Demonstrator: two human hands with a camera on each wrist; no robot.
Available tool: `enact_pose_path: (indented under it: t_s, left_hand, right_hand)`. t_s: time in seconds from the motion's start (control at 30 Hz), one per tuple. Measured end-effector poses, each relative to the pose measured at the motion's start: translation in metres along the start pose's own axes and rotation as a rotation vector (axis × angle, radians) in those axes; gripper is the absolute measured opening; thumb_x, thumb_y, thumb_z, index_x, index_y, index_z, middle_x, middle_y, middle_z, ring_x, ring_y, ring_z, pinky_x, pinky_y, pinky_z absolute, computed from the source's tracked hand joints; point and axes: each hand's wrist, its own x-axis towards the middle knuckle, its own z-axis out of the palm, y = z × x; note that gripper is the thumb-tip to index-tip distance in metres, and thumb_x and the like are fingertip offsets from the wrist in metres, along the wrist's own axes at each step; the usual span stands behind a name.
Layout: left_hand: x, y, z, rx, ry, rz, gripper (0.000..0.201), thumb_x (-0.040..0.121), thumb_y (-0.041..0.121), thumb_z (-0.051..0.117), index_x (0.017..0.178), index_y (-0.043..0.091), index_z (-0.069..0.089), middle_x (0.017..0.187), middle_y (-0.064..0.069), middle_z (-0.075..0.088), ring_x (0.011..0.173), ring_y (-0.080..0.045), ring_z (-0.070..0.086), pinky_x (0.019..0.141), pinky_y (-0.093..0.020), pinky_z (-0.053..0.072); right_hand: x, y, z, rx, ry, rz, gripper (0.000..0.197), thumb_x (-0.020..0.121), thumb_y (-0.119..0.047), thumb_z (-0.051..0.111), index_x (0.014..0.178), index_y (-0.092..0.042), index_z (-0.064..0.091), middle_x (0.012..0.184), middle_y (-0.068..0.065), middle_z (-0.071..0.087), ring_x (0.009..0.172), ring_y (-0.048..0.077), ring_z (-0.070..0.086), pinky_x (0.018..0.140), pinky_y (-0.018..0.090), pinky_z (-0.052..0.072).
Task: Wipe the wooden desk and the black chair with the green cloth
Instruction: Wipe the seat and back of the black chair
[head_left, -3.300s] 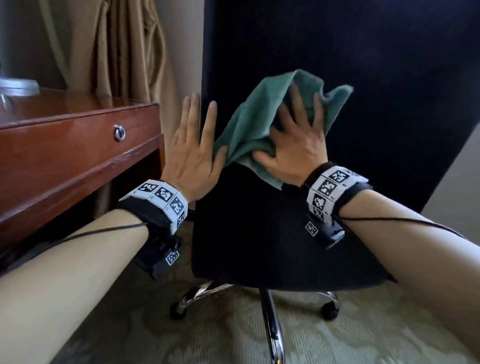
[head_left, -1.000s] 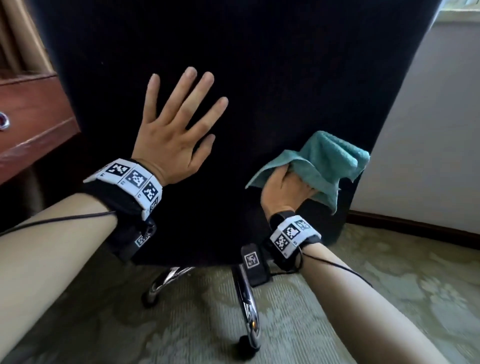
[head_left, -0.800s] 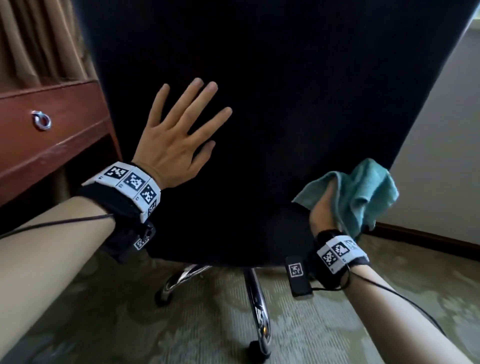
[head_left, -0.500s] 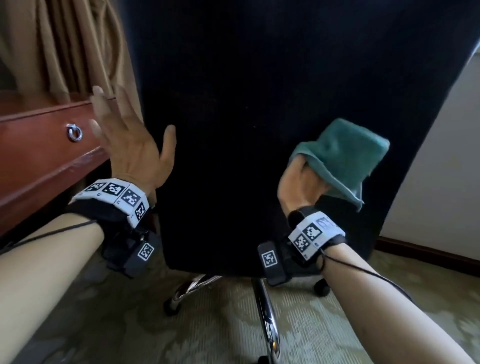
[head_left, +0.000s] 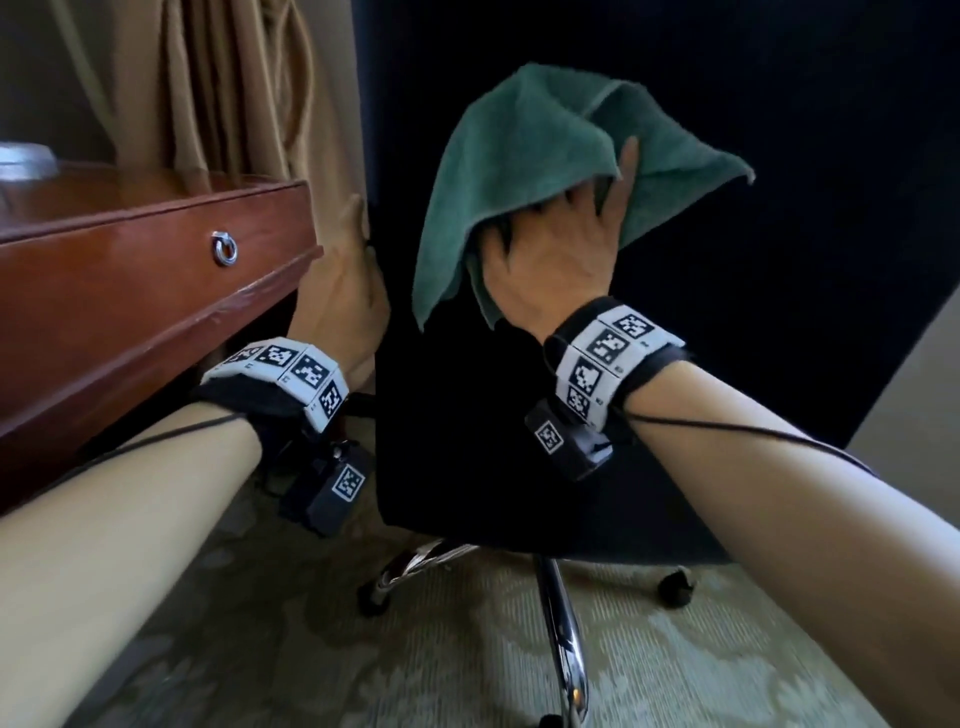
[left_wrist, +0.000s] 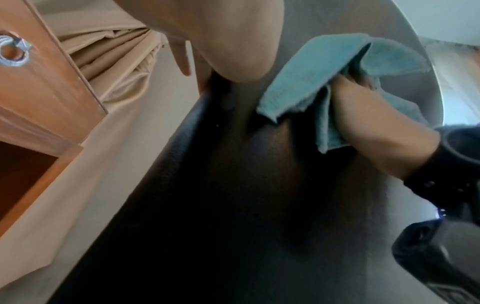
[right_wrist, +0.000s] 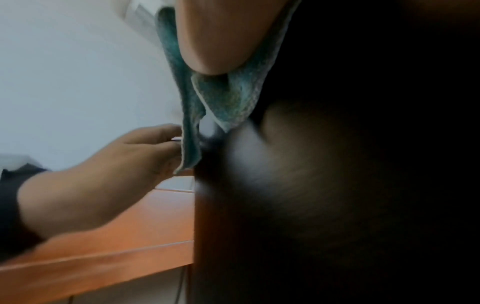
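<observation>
The black chair (head_left: 779, 260) stands with its back toward me, right of the wooden desk (head_left: 130, 291). My right hand (head_left: 556, 260) holds the green cloth (head_left: 530, 145) against the upper middle of the chair back. The cloth drapes over most of its fingers, and one finger shows above a fold. My left hand (head_left: 343, 291) grips the chair back's left edge, next to the desk corner. In the left wrist view the cloth (left_wrist: 324, 67) bunches in the right hand (left_wrist: 376, 139) on the chair (left_wrist: 233, 205). In the right wrist view the cloth (right_wrist: 228, 102) hangs beside the left hand (right_wrist: 109, 172).
A tan curtain (head_left: 234, 88) hangs behind the desk and the chair's left edge. The desk drawer has a metal ring pull (head_left: 224, 248). Chrome chair legs (head_left: 566, 649) with casters (head_left: 675, 587) spread over patterned carpet. A pale wall (head_left: 909, 415) stands to the right.
My right hand has carried the cloth from the chair back's lower right edge up to its upper middle. My left hand left the flat of the chair back and took its left edge.
</observation>
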Motion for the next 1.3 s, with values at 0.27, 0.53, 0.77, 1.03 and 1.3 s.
enact_pose_path:
  t_s: [0.27, 0.53, 0.77, 1.03, 1.3]
  left_hand:
    - [-0.006, -0.014, 0.006, -0.101, -0.001, 0.021, 0.049, 0.096, 0.009, 0.045, 0.142, -0.004, 0.035, 0.126, -0.029, 0.053, 0.115, -0.039, 0.053, 0.096, -0.031, 0.035]
    - [-0.012, -0.003, 0.001, -0.182, 0.06, -0.038, 0.036, 0.102, 0.015, 0.037, 0.134, 0.002, 0.046, 0.119, -0.013, 0.06, 0.112, -0.027, 0.055, 0.083, -0.013, 0.031]
    - [-0.059, -0.009, 0.032, -0.125, -0.113, -0.119, 0.078, 0.097, 0.034, 0.048, 0.153, 0.005, 0.002, 0.152, -0.023, 0.019, 0.142, -0.031, 0.024, 0.117, -0.039, 0.024]
    - [-0.113, 0.014, 0.075, -0.024, -0.147, -0.287, 0.085, 0.098, 0.033, 0.043, 0.148, -0.002, -0.015, 0.155, -0.029, -0.005, 0.145, -0.04, 0.002, 0.119, -0.05, 0.014]
    - [-0.116, 0.02, 0.089, -0.044, -0.048, -0.279, 0.087, 0.091, 0.036, 0.04, 0.148, -0.004, -0.011, 0.154, -0.03, -0.001, 0.144, -0.041, 0.009, 0.119, -0.049, 0.018]
  right_hand:
    - [-0.074, -0.028, 0.05, 0.229, -0.103, -0.407, 0.05, 0.091, -0.04, 0.052, 0.132, -0.013, 0.06, 0.141, 0.005, 0.054, 0.139, 0.026, 0.036, 0.107, 0.048, 0.033]
    - [-0.176, -0.032, 0.088, 0.191, -0.338, -0.599, 0.052, 0.093, -0.035, 0.052, 0.143, -0.018, 0.048, 0.152, 0.006, 0.04, 0.147, 0.026, 0.024, 0.117, 0.052, 0.023]
    - [-0.222, -0.028, 0.086, 0.172, -0.434, -0.812, 0.047, 0.089, -0.027, 0.06, 0.135, -0.022, 0.056, 0.151, 0.002, 0.042, 0.146, 0.027, 0.024, 0.121, 0.049, 0.008]
    - [-0.222, 0.035, 0.059, 0.102, -0.425, -0.821, 0.044, 0.093, -0.032, 0.049, 0.134, -0.017, 0.058, 0.146, 0.003, 0.049, 0.143, 0.023, 0.032, 0.12, 0.04, 0.008]
    - [-0.265, 0.148, 0.023, -0.185, -0.492, -0.556, 0.058, 0.066, -0.032, 0.084, 0.118, -0.011, 0.068, 0.133, 0.01, 0.058, 0.137, 0.034, 0.034, 0.12, 0.048, 0.019]
